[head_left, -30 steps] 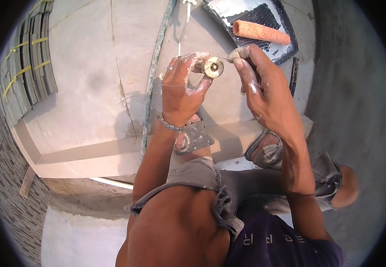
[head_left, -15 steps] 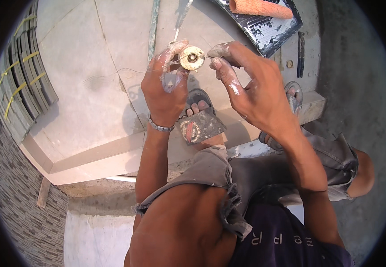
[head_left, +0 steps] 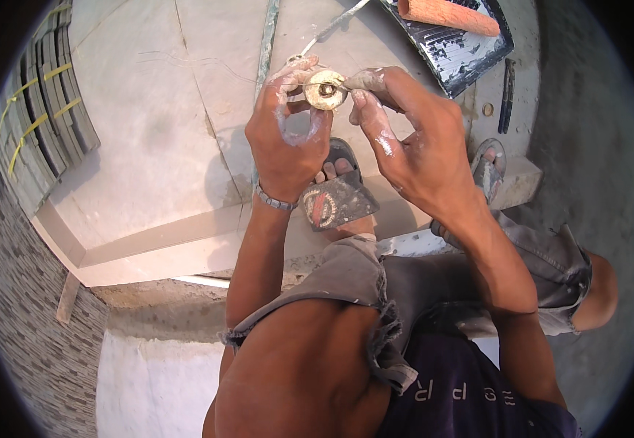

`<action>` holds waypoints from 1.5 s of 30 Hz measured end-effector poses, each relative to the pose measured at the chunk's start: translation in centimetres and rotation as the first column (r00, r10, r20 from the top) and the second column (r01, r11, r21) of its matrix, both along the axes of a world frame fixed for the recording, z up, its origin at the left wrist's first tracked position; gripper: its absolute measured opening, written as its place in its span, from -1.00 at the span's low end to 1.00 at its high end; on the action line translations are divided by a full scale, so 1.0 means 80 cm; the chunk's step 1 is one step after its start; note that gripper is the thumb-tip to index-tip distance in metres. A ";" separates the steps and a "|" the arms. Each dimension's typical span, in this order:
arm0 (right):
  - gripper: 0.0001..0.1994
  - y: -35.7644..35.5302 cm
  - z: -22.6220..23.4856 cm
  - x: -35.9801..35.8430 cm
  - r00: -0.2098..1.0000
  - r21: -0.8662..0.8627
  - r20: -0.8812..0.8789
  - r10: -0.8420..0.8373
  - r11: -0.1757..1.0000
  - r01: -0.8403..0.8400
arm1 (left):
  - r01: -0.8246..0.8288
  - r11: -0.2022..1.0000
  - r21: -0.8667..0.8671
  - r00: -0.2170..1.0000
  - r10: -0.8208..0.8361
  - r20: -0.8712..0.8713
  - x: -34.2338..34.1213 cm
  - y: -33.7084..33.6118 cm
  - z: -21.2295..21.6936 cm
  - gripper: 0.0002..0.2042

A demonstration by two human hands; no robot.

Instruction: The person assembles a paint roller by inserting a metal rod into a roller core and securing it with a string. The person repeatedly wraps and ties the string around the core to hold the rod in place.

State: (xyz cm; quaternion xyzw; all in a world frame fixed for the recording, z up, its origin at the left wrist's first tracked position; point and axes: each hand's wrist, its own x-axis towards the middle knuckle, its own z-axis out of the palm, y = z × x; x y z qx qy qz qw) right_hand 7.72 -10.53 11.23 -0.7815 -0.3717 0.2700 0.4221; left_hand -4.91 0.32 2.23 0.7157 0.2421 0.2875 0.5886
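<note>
Currently, fingers of left hand (head_left: 286,146) grasp pale disc-ended piece (head_left: 326,90) above tiled step (head_left: 138,146), inward from its near edge. Right hand (head_left: 423,124) fingers pinch at disc's right rim (thin wire (head_left: 244,77) trails out leftward). Tray (head_left: 457,57), carrying orange roller sleeve (head_left: 448,17), sits toward step's right edge; strapped slabs (head_left: 48,109) line left edge.

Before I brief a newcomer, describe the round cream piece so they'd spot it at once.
Start at the pale tiled floor; over it, in the picture's upper middle, is the left hand. Its fingers hold the small round cream piece. Unlike the long orange roller farther right, it shows a ringlike face with a dark centre.
</note>
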 end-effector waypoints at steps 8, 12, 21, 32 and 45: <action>-0.84 0.007 -0.006 -0.005 1.000 0.039 0.015 0.025 0.999 -0.025 | -0.025 0.999 0.041 0.997 0.028 -0.069 -0.003 0.007 -0.005 -0.46; -0.84 0.008 -0.005 -0.002 0.999 0.007 0.017 0.045 0.999 -0.045 | -0.096 0.995 0.041 0.994 0.098 -0.053 0.003 0.003 -0.003 -0.47; -0.85 0.020 0.000 0.003 0.996 0.036 0.076 0.045 0.998 -0.047 | -0.112 0.983 0.145 0.994 0.109 0.031 0.008 0.007 -0.018 -0.45; -0.86 0.036 0.037 -0.005 0.982 -0.207 0.148 0.113 0.975 -0.081 | -0.082 0.992 0.092 0.996 0.085 -0.028 -0.002 0.007 -0.011 -0.51; -0.87 0.044 0.038 0.023 0.990 -0.129 0.032 0.138 0.983 -0.133 | -0.159 0.987 0.038 0.981 0.162 -0.110 0.015 0.004 -0.005 -0.55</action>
